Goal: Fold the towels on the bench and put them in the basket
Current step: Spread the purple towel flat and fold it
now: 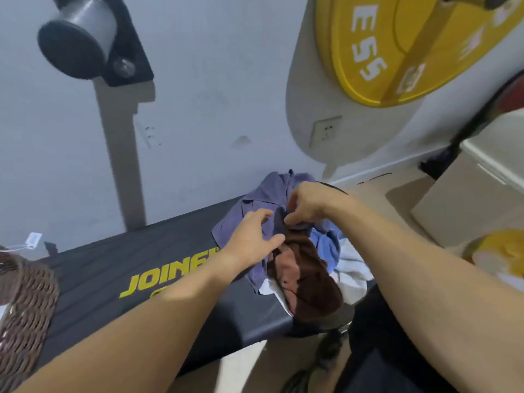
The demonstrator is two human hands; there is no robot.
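A heap of towels lies on the right end of the black bench point(119, 268): a purple towel point(255, 202) on top at the back, a brown towel point(306, 279) in front, a light blue towel point(329, 245) and a white towel point(351, 273) underneath. My right hand point(306, 204) pinches a fold where the purple and brown towels meet. My left hand point(255, 236) reaches over the purple towel with fingers spread and relaxed, holding nothing. A brown woven basket point(25, 302) stands on the bench's left end.
The bench stands against a white wall. A yellow weight plate point(397, 46) hangs at upper right and a grey rack post point(122, 143) rises behind the bench. A cardboard box point(467, 194) and another yellow plate point(499, 251) lie on the floor to the right.
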